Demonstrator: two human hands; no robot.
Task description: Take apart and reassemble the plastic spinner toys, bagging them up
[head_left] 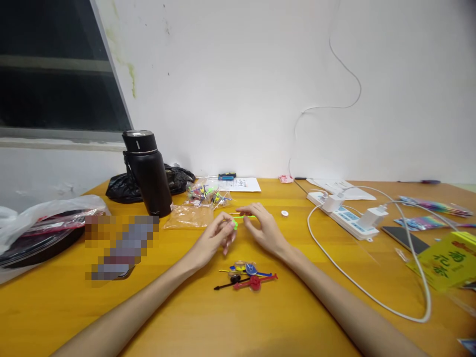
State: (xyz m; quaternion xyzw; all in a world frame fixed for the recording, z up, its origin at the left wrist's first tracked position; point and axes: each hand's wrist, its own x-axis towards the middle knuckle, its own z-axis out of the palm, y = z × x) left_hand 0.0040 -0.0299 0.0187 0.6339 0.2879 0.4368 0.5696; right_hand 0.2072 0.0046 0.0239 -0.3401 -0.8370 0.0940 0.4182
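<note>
Two hands (212,239) (268,230) at green piece (235,225), well inside table edge (269,182).

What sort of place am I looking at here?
Probably a makeshift workspace in a home or office: a wooden-looking table with colourful plastic arrow pieces, a power strip with chargers, and a black bottle.
</note>
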